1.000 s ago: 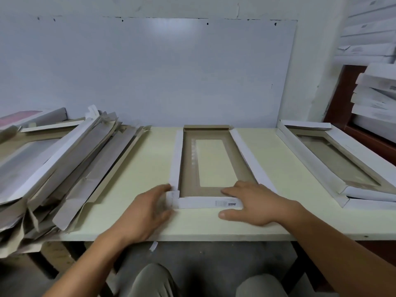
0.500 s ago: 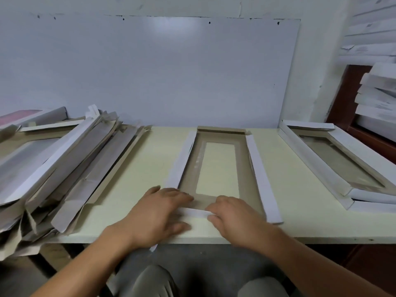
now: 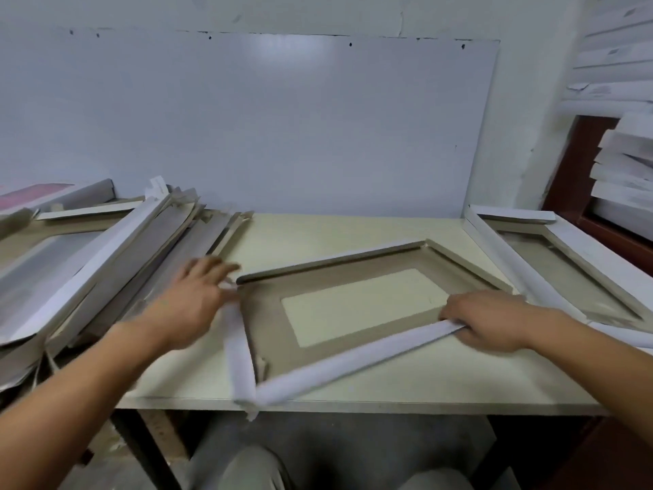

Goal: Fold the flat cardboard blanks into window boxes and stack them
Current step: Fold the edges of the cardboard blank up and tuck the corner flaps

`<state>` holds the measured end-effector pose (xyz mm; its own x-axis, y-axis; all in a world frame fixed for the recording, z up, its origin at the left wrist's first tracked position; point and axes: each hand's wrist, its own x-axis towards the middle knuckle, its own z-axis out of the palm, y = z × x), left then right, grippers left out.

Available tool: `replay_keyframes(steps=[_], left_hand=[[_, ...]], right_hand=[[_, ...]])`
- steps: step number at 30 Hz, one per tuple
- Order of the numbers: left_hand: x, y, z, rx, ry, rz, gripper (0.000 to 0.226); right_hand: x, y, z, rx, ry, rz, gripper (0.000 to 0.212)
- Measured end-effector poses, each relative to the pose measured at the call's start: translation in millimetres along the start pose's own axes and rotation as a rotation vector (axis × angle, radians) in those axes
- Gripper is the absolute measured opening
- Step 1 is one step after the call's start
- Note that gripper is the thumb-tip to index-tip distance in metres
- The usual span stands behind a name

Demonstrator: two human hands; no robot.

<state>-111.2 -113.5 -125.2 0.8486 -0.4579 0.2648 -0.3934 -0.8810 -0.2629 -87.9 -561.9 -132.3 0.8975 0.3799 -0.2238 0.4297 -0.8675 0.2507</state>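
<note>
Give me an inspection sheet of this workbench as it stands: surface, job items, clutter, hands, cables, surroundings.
Surface: pale table, bare patches between the piles.
Job's things: half-folded window box lies turned at an angle, one corner over the near edge; finished box at far right.
Clutter: slumped heap of flat blanks covers the left end.
Hands: left hand motion-blurred at the box's left corner, grip unclear; right hand pinches the near white side flap.
Cables: nothing seen.
Surroundings: white board against the wall; stacked white boxes on the right.
</note>
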Motion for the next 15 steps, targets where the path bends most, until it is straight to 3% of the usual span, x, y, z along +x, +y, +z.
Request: replay_keyframes(steps=[2, 4, 5, 6, 8, 10, 12, 13, 15], left_hand=[[8, 5, -13, -0.079, 0.121, -0.208, 0.071], [12, 39, -35, -0.336, 0.419, -0.199, 0.062], [9, 62, -44, -0.481, 0.491, -0.119, 0.049], [4, 86, -50, -0.594, 0.481, -0.003, 0.037], [-8, 136, -57, -0.735, 0.298, 0.212, 0.033], [-14, 172, -48, -0.725, 0.047, 0.365, 0.052], [-17, 189, -32, -0.558, -0.121, 0.416, 0.075], [-18, 190, -25, -0.441, -0.110, 0.413, 0.076], [-22, 184, -15, -0.264, 0.006, 0.378, 0.049]], right_hand=[[4, -13, -6, 0.005, 0.039, -0.044, 0.015], [10, -42, -13, 0.156, 0.043, -0.101, 0.020], [17, -58, -16, 0.233, 0.051, -0.122, 0.024], [26, -75, -21, 0.298, 0.066, -0.135, 0.027], [46, -109, -31, 0.436, 0.117, -0.131, 0.028], [65, -140, -38, 0.745, 0.141, -0.043, 0.029], [76, -160, -45, 1.270, 0.056, 0.072, 0.023], [79, -164, -49, 1.490, -0.021, 0.090, 0.020], [80, -157, -48, 1.648, -0.102, 0.081, 0.016]])
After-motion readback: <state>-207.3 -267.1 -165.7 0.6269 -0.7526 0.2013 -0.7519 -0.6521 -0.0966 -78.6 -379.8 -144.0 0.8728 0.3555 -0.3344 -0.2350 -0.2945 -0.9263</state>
